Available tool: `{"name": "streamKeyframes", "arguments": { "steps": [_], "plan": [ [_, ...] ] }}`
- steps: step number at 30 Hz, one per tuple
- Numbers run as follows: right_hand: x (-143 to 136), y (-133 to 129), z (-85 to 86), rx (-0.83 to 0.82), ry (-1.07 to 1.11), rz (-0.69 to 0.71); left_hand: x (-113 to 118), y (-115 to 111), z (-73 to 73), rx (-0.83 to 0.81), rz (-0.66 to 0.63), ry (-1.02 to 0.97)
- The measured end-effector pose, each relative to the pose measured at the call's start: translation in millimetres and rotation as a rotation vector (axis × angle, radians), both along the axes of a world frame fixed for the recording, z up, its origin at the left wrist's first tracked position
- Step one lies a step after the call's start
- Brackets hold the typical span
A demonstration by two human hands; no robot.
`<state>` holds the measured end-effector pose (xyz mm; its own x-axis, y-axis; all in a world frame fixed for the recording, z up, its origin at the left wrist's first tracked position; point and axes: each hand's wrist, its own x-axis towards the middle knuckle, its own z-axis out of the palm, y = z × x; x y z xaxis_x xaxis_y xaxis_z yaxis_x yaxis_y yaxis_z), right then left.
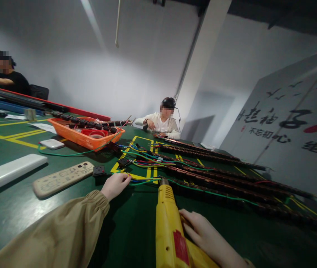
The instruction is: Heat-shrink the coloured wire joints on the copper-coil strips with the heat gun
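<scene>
My right hand is closed around a yellow heat gun, whose body hides part of the fingers. Its metal nozzle points away from me, at the wires by the end of a long dark strip. With fingers pinched, my left hand holds the coloured wires left of the nozzle. Beyond them, more loose wires fan out from several long dark strips lying across the green table. A small black socket sits just left of my left hand.
An orange basket holding dark parts stands at back left. Nearer lie a patterned phone, a white power bank and a small white case. Across the table sits a person in white; another person is far left.
</scene>
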<state>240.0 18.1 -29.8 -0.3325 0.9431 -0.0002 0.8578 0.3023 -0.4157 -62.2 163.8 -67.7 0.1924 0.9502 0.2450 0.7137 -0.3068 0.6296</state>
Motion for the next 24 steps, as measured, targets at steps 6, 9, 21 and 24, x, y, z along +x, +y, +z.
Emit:
{"name": "streamKeyframes", "arguments": {
  "steps": [6, 9, 21, 24],
  "plan": [
    [-5.2, 4.7, 0.7, 0.015, 0.01, 0.036, -0.1, 3.4, -2.3, -0.007, 0.011, 0.044],
    [-9.5, 8.0, 0.9, 0.002, 0.019, 0.058, -0.1, 4.4, -2.9, -0.007, 0.015, 0.048],
    [-47.4, 9.7, 7.1, -0.023, 0.073, 0.156, -0.5, 8.4, -6.7, 0.017, 0.008, 0.016],
    [-58.9, 10.1, 7.4, -0.02, 0.024, 0.176, -0.5, 10.3, -9.0, 0.025, 0.008, -0.008]
  ]
}}
